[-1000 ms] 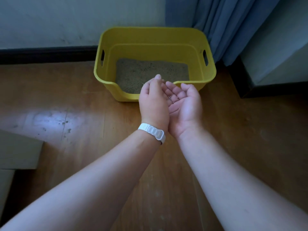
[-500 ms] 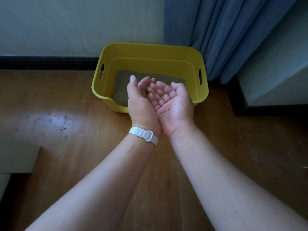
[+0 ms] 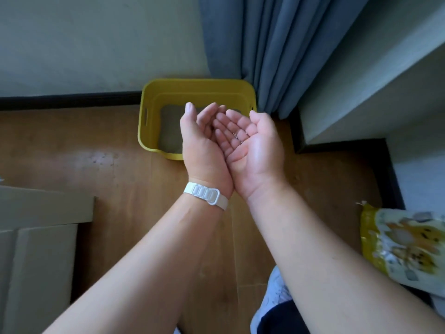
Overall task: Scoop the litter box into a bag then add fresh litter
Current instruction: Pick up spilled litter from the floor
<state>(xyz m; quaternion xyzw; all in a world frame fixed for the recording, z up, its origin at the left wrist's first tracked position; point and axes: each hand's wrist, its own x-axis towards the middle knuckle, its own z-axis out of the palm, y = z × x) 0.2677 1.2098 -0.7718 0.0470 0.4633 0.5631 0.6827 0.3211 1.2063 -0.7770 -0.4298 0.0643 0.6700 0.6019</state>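
A yellow plastic litter box (image 3: 154,97) stands on the wooden floor against the wall, with grey litter (image 3: 169,126) in its bottom. My left hand (image 3: 201,145) and my right hand (image 3: 252,145) are cupped together, palms up, in front of the box and above its near rim. A few small grey litter grains (image 3: 239,136) lie on my right palm. The fingers of both hands are relaxed and grip nothing. A yellow and white printed litter bag (image 3: 404,247) lies on the floor at the right.
A blue curtain (image 3: 269,49) hangs right behind the box. A pale cabinet (image 3: 375,75) with a dark base stands at the right. Cardboard box flaps (image 3: 41,225) lie at the left. Bare floor (image 3: 84,150) stretches left of the litter box.
The view has pulled back and up, so the box looks smaller and farther. My cupped hands have stayed together and opened wider. The litter bag and cardboard have come into view.
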